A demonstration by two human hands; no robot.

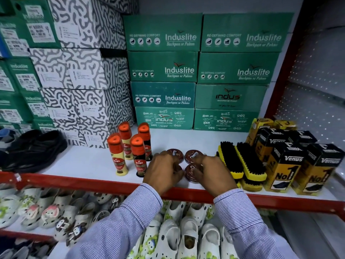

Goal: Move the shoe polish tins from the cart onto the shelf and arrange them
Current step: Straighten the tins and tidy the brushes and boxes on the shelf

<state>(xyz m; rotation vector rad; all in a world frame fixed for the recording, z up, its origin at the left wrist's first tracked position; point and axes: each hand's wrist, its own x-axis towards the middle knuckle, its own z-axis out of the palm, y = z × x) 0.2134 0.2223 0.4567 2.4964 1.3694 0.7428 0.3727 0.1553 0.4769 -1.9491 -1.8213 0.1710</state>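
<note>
White shelf board (89,161) with a red front edge carries everything at chest height. Left hand (164,171) has its fingers curled down over a polish tin that is almost wholly hidden beneath them; whether they grip it or only rest on it cannot be told. Right hand (212,172) lies with bent fingers on the front right tin (192,171), thumb at its near side, and a firm grip cannot be confirmed there either. Just behind the fingertips sit two more brown tins, the back left tin (175,153) and the back right tin (192,155), side by side and nearly touching. Left of the hands stand four polish bottles (130,146) with orange caps. Right of them lie shoe brushes (240,159), then yellow and black boxes (291,161). Green shoe boxes (197,71) are stacked against the back wall. Striped sleeves (130,217) cover both forearms.
</note>
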